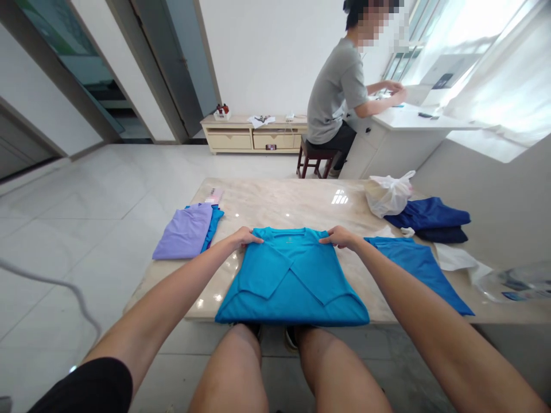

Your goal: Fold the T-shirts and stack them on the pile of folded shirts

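Observation:
A turquoise long-sleeved shirt (293,275) lies flat on the marble-look table (275,198), its neckline facing away from me and both sleeves crossed over its front. The lower edge reaches the table's near edge. My left hand (247,236) pinches the left shoulder corner between thumb and fingers. At the opposite shoulder corner, my right hand (338,236) grips the fabric the same way. Left of the shirt rests a folded lavender garment (185,232) on top of blue ones. To the right is a folded blue garment (413,267), partly behind my right forearm.
A white plastic bag (391,192) and dark blue folded clothes (430,218) sit at the table's right end, near a clear plastic bottle (516,281). A pink card (214,195) lies at back left. Beyond, a person in grey (333,92) sits at a white desk (408,117).

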`<state>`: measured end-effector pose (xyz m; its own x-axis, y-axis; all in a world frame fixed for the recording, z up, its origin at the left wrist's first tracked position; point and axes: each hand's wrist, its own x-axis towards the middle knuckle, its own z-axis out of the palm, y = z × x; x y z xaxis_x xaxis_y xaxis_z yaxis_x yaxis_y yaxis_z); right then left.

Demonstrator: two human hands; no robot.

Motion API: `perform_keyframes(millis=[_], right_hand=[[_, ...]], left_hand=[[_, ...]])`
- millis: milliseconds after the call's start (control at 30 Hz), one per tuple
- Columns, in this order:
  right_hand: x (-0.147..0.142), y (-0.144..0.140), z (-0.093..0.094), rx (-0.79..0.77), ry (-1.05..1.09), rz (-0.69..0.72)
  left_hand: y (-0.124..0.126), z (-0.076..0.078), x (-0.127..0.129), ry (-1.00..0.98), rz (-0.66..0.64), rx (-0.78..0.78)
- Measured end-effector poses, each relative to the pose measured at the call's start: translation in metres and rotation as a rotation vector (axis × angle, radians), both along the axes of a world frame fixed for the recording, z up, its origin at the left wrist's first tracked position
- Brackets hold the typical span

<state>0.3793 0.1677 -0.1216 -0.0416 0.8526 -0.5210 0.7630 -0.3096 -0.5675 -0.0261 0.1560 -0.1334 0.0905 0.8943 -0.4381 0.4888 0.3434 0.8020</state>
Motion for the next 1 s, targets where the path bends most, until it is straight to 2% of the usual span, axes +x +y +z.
perform_keyframes(millis=[67, 200, 367, 467, 633, 733, 800, 867, 933, 1000], right_hand=[[-0.002, -0.004, 0.000, 0.058, 0.014, -0.026], [-0.006, 0.000, 0.002, 0.248, 0.017, -0.068], [-0.012, 0.028, 0.019, 0.440, -0.061, -0.135], [-0.020, 0.056, 0.034, 0.568, -0.078, -0.224], [-0.033, 0.110, 0.068, 0.871, -0.022, -0.386], [-0.032, 0.126, 0.091, 1.089, 0.014, -0.361], [-0.027, 0.120, 0.100, 1.212, 0.016, -0.275], [-0.019, 0.097, 0.098, 1.278, 0.004, -0.149], [-0.010, 0.062, 0.084, 1.277, -0.031, -0.009], [0.001, 0.024, 0.058, 1.230, -0.080, 0.140]], left_hand=[[-0.002, -0.002, 0.001, 0.033, 0.015, 0.016], [0.006, -0.003, 0.000, 0.106, 0.051, 0.159], [0.043, 0.008, -0.001, 0.218, 0.105, 0.286], [0.077, 0.025, 0.004, 0.270, 0.178, 0.379], [0.139, 0.067, 0.011, 0.222, 0.304, 0.637], [0.160, 0.087, 0.007, 0.121, 0.320, 0.839], [0.157, 0.090, 0.000, 0.061, 0.278, 0.964], [0.135, 0.083, -0.010, 0.058, 0.209, 1.039], [0.099, 0.067, -0.021, 0.139, 0.128, 1.064], [0.057, 0.044, -0.032, 0.273, 0.016, 1.062]])
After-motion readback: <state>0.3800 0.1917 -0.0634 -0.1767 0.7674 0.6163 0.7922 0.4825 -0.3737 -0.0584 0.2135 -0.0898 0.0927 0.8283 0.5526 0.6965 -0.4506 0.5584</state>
